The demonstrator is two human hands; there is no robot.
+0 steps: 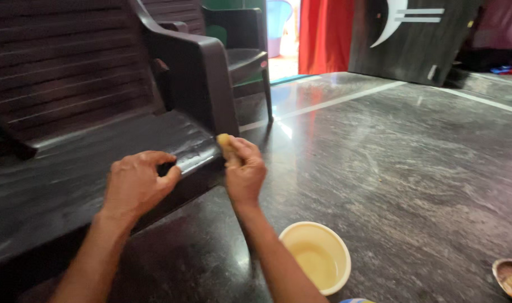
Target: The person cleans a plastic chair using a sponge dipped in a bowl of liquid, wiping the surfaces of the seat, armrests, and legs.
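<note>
Sponge (224, 142) at chair seat (99, 163) edge

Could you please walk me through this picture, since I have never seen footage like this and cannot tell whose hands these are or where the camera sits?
There is no machine here: the picture comes from a camera worn on a person's head, looking down at that person's own two bare hands. The right hand grips a small yellowish sponge or cloth and presses it against the front corner of a dark brown plastic chair. The left hand rests on the front edge of the chair's seat, fingers curled over it. Below, on the polished dark stone floor, stands a cream bowl with a little yellowish liquid inside. A second dark chair stands behind, and a red curtain hangs in the background.
</note>
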